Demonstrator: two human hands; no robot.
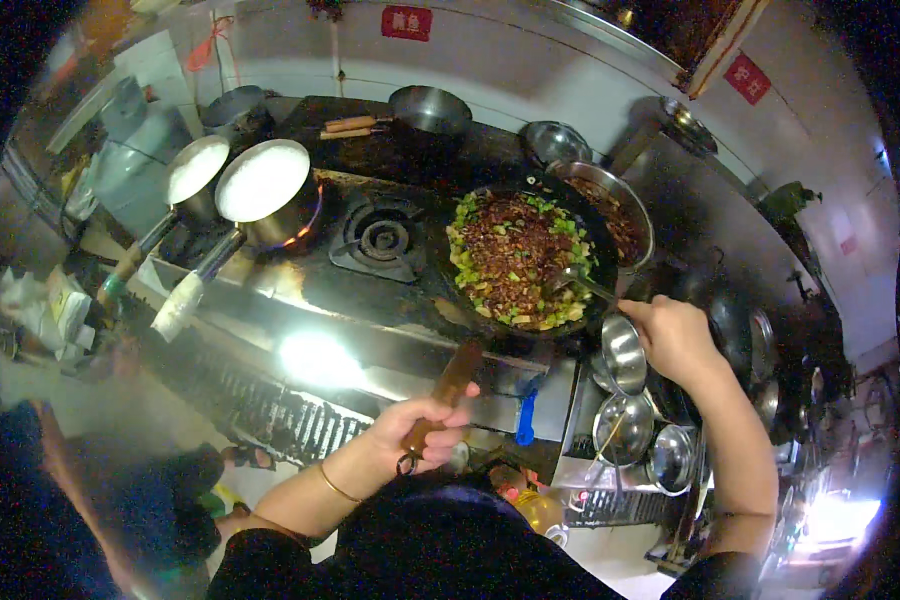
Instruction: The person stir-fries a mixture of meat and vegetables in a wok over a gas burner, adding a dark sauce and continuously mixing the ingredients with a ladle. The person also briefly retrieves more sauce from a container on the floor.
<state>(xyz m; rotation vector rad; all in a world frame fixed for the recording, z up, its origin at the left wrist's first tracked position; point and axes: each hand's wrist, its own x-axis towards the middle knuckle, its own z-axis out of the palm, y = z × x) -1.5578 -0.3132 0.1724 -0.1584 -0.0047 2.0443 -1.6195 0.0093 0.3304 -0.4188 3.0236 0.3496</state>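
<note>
My left hand point(426, 435) grips the brown wooden handle point(456, 379) of a dark wok point(606, 247). Chopped green vegetables point(469, 277) ring a mound of dark reddish-brown minced food point(514, 236) inside the wok. My right hand point(671, 334) holds a metal ladle or spatula point(589, 283) by its shaft, its head resting in the food at the wok's right side. The lower part of that tool is partly buried, so its exact kind is unclear. Behind the wok to the right, a metal basin point(649, 225) holds more brown food.
Two long-handled pots with white contents point(262, 181) stand at left, flame beneath the nearer one. Beside the wok is a bare gas burner point(385, 238). Metal bowls point(624, 352) sit under my right forearm. An oil bottle point(536, 510) stands low near my body. Another person's foot point(251, 457) shows lower left.
</note>
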